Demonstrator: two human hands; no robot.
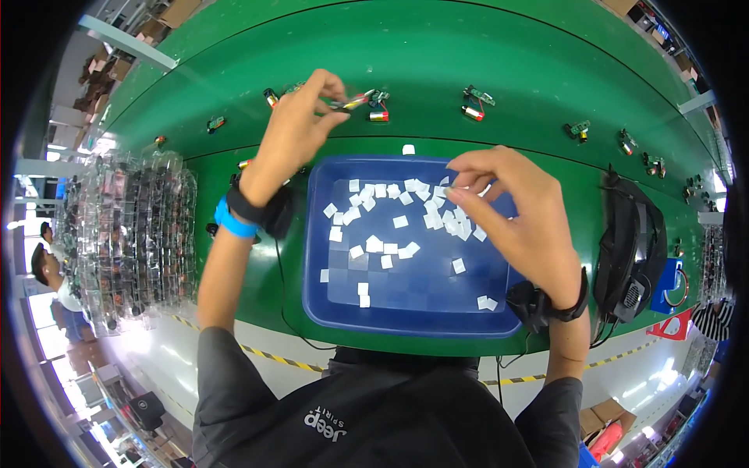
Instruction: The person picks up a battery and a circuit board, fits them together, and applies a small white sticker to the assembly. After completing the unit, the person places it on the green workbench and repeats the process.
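Over the far part of the green bench, my left hand (pixel 304 117) is closed on a small part (pixel 355 102) with red and yellow on it, blurred by motion. Just beyond its fingertips lies a green circuit board (pixel 379 98) with a small motor (pixel 379 116) next to it. My right hand (pixel 511 207) hovers over the right side of a blue tray (pixel 312 257), thumb and fingers drawn into a pinch. White squares (pixel 401 222) lie scattered in the tray, one close to those fingertips; I cannot make out what the pinch holds.
More circuit boards with motors (pixel 473 113) stand along the far bench. One white square (pixel 409 149) lies beyond the tray. Clear plastic trays (pixel 136 242) are stacked at the left. A black bag (pixel 630 242) and a blue box (pixel 668 287) are at the right.
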